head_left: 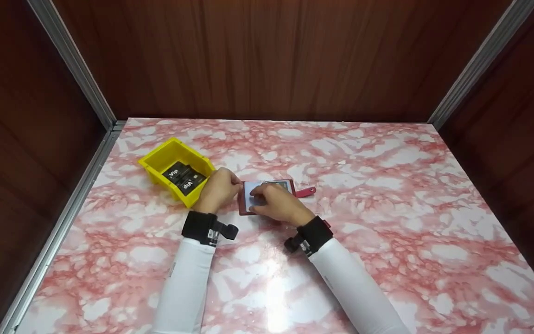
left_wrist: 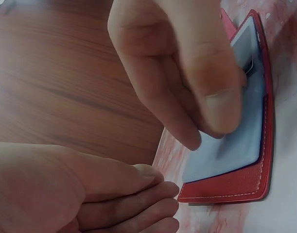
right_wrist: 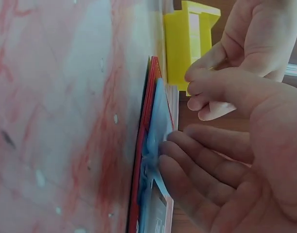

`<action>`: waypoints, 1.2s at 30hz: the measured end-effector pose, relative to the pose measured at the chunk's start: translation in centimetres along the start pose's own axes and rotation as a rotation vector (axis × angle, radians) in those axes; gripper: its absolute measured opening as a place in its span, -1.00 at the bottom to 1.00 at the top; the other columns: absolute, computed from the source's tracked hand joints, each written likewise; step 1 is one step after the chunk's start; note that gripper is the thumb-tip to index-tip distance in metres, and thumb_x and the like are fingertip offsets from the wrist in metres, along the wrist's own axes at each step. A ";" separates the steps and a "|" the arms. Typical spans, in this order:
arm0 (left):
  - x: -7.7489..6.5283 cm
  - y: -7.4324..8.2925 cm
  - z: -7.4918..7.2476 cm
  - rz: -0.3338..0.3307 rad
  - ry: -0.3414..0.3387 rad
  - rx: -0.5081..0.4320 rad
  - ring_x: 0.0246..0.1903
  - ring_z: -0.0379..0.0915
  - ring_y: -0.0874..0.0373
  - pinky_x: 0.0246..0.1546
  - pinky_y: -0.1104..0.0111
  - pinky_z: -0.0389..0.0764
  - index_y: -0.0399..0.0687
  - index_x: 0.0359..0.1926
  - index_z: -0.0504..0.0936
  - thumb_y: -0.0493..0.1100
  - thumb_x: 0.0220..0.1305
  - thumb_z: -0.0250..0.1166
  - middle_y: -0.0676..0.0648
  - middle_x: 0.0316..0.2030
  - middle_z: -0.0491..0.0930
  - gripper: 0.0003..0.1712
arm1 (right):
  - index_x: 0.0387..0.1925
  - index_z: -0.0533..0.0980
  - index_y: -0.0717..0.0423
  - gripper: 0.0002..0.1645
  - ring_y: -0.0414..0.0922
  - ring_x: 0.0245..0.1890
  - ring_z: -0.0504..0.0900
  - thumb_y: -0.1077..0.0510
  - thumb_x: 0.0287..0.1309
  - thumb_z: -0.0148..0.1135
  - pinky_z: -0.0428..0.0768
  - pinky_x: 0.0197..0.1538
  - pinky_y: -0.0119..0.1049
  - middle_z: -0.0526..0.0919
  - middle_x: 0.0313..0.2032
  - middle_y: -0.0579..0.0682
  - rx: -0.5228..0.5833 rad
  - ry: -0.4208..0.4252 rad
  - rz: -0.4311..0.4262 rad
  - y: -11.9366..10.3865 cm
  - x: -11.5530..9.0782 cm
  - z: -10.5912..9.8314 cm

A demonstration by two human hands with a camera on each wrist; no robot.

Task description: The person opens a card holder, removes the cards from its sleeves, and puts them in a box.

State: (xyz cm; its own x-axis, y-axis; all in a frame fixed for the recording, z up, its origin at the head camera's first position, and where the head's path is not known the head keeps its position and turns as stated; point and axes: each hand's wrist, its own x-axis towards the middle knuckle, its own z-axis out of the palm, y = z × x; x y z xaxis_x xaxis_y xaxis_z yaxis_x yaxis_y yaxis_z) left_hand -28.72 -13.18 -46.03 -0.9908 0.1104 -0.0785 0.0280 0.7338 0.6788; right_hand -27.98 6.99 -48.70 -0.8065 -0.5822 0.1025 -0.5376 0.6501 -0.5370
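Observation:
A red card holder (head_left: pixel 242 207) with white stitching lies open on the table, its translucent plastic sleeves (left_wrist: pixel 240 131) facing up. A card (right_wrist: pixel 159 211) shows inside one sleeve. My right hand (head_left: pixel 278 202) is over the holder, thumb apart and fingers loosely bent, with fingertips right at the sleeves. Nothing is pinched between its thumb and fingers. My left hand (head_left: pixel 220 188) is at the holder's left edge, its relaxed fingertips near the corner and the thumb lying along the fingers (left_wrist: pixel 160 206). It holds nothing.
A yellow bin (head_left: pixel 159 172) stands left of the holder, right beside my left hand, with several black cards (head_left: pixel 184 177) marked "Vip" in it. The holder's red snap strap (head_left: pixel 305 192) sticks out to the right. Brown wood-grain panels (head_left: pixel 267 60) enclose the marbled table (head_left: pixel 387 222).

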 end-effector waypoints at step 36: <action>0.1 2.0 3.1 0.059 -0.034 0.041 -0.03 0.76 -0.01 0.15 0.14 0.72 -0.19 -0.07 0.89 -0.21 0.40 0.42 -0.16 -0.07 0.88 -0.80 | 0.11 0.74 0.26 -0.56 0.06 -0.02 0.66 0.23 0.19 0.53 0.65 0.14 -0.03 0.81 -0.01 0.20 -0.047 0.050 0.413 3.3 -2.1 -5.4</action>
State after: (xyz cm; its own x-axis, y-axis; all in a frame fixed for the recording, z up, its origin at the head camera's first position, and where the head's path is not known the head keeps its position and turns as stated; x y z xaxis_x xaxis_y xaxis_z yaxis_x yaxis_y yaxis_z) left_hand -28.36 -9.66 -46.94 -0.9822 0.1763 -0.0642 0.0924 0.7523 0.6522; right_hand -29.45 12.98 -46.20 -0.9670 -0.2444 -0.0720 -0.1765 0.8464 -0.5024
